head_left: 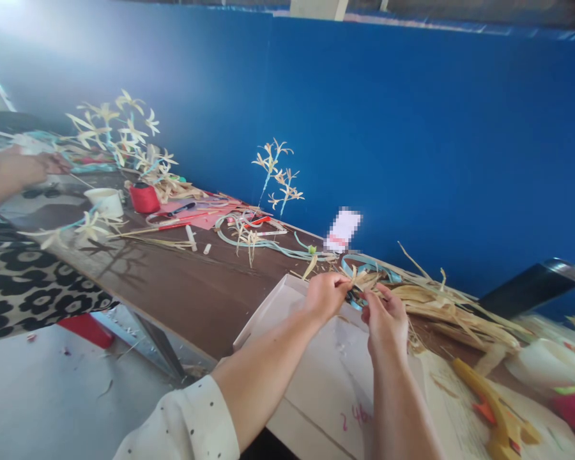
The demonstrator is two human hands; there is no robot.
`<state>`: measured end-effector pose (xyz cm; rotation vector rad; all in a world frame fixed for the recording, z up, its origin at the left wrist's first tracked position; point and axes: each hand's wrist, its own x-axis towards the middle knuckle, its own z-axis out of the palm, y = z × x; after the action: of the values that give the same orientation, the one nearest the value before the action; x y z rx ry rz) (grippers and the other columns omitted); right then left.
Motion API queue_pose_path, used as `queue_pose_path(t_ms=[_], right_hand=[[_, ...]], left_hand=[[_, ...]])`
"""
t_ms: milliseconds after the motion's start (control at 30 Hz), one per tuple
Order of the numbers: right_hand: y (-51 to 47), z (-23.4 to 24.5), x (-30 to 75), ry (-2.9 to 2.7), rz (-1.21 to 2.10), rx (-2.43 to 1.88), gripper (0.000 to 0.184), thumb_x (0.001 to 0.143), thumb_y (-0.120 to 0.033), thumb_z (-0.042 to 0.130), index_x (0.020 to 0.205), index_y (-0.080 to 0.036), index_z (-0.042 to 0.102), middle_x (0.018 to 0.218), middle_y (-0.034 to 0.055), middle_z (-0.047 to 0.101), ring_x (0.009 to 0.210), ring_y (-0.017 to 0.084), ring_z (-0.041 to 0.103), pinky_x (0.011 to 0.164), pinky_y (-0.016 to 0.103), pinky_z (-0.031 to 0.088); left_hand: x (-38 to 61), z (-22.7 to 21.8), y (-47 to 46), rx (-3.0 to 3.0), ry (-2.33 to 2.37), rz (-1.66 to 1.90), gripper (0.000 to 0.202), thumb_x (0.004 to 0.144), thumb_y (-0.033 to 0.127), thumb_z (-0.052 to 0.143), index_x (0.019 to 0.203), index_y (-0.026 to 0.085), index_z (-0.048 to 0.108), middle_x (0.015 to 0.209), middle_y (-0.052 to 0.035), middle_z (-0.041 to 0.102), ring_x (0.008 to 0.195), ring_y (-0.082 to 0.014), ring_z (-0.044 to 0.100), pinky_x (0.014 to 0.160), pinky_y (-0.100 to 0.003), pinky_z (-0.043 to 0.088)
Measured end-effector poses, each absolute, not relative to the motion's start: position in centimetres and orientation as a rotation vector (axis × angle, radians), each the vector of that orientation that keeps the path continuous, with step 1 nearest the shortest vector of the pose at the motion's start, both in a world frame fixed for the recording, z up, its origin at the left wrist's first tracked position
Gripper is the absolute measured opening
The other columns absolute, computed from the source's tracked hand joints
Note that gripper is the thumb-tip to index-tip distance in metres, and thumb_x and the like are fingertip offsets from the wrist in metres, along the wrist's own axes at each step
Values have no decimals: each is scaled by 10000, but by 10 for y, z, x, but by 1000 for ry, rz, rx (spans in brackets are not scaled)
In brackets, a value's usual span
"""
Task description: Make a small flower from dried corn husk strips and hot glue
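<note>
My left hand (326, 299) and my right hand (387, 316) meet above the far end of a shallow white cardboard box (263, 313). Both have their fingers pinched together around a small piece of pale dried husk (363, 279). A small dark thing shows between the fingertips, too small to name. Light blue ribbon (371, 260) lies just behind my hands. Beside my right hand spreads a heap of dried husks (441, 303).
A yellow glue gun (496, 409) lies on printed paper at right, near a black cylinder (531, 287). Husk flowers (282, 185) stand against the blue wall. Farther left are red thread (144, 198), a white cup (105, 202) and another person's hand (22, 167).
</note>
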<state>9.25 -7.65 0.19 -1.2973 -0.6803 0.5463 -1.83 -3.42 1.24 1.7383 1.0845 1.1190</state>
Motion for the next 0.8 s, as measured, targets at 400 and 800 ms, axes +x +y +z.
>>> queue_pose_path(t_ms=[400,800], right_hand=[[-80,7,90,-766,517,-1284,651,618,-403,755,1190,-178,540,626,-38,566,428,58,409,391,173,314],[-80,5,94,-738,549,-1319,703,578,-403,773,1201,-176,539,597,-43,559,426,64,385,382,178,302]], left_hand=[[-16,10,-35,1842,1080,1110,237,806,363,523,840,224,713,824,4,706,761,-137,619,685,-214,439],[-17,6,-36,2084,1047,1180,228,834,309,482,802,211,686,836,-8,692,778,-137,602,670,-211,407]])
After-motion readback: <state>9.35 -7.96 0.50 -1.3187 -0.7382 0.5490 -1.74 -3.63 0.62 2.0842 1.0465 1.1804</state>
